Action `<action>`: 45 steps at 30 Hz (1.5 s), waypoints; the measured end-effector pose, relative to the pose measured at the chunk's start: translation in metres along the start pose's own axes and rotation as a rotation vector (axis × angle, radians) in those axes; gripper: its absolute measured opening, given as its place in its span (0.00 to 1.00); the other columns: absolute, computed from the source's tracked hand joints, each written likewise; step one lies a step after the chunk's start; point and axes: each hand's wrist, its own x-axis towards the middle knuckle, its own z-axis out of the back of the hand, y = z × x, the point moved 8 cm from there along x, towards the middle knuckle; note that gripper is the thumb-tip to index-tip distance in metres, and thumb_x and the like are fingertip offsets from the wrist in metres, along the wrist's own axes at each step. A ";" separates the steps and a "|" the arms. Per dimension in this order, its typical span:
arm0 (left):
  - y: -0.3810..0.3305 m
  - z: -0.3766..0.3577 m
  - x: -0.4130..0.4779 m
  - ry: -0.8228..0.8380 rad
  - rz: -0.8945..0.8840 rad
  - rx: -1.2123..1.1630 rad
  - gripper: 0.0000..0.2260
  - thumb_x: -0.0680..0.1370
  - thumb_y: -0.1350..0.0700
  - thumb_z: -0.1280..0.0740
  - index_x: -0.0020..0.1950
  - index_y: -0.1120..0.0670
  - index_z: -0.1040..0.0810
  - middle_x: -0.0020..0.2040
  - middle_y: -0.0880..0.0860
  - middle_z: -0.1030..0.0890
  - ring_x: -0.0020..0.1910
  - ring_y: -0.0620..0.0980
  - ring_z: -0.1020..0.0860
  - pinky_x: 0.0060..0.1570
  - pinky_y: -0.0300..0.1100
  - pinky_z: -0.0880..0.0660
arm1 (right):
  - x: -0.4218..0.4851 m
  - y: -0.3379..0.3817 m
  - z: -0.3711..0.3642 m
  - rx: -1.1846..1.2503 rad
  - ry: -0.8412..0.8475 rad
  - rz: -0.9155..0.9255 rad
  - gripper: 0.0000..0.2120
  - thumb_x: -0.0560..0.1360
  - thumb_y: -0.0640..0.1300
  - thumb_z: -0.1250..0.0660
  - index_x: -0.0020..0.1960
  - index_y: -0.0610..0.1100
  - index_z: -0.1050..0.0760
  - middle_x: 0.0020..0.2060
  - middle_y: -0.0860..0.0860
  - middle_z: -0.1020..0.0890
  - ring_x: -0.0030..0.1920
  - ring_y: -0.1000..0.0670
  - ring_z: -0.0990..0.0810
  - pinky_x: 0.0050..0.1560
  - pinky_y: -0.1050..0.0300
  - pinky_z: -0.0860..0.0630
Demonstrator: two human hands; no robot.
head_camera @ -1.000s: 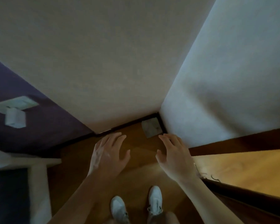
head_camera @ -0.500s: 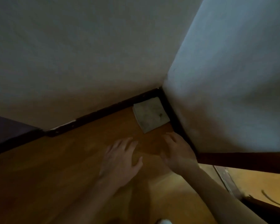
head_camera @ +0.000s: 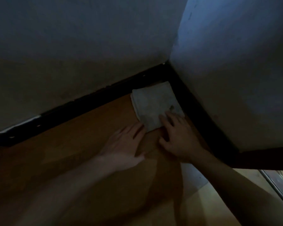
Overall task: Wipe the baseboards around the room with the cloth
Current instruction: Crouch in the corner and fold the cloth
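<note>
Here the folded cloth [head_camera: 153,104] lies on the floor [head_camera: 69,147] in the corner where the baseboards [head_camera: 88,102] meet, the right hand [head_camera: 178,137] resting straight fingers [head_camera: 164,120] on its near edge, the left hand [head_camera: 126,147] beside it, fingers spread.

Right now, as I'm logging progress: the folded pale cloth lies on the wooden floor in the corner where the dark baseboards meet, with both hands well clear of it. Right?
Not quite. The head view shows the folded pale cloth in that corner of the dark baseboards, but the right hand rests its fingers on the cloth's near edge; the left hand is open just beside it.
</note>
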 end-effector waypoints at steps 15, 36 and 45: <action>-0.010 -0.024 -0.061 -0.134 -0.156 0.145 0.30 0.72 0.43 0.27 0.71 0.54 0.25 0.67 0.53 0.23 0.65 0.54 0.23 0.62 0.49 0.24 | -0.100 0.064 -0.025 0.070 -0.001 0.325 0.32 0.72 0.62 0.37 0.73 0.52 0.35 0.64 0.49 0.30 0.61 0.48 0.29 0.52 0.52 0.24; -0.004 -0.006 -0.071 -0.303 -0.172 -0.146 0.15 0.69 0.66 0.22 0.54 0.63 0.17 0.60 0.59 0.18 0.59 0.59 0.18 0.57 0.58 0.22 | -0.100 0.059 -0.028 0.169 -0.159 0.374 0.23 0.77 0.49 0.36 0.70 0.41 0.27 0.69 0.44 0.25 0.70 0.46 0.27 0.66 0.46 0.26; 0.020 -0.013 -0.090 -0.232 0.156 -0.739 0.08 0.81 0.44 0.41 0.48 0.47 0.29 0.42 0.43 0.21 0.37 0.41 0.22 0.37 0.33 0.26 | -0.086 0.029 -0.013 0.715 -0.109 0.146 0.12 0.78 0.50 0.33 0.61 0.55 0.28 0.50 0.62 0.21 0.49 0.61 0.20 0.45 0.62 0.22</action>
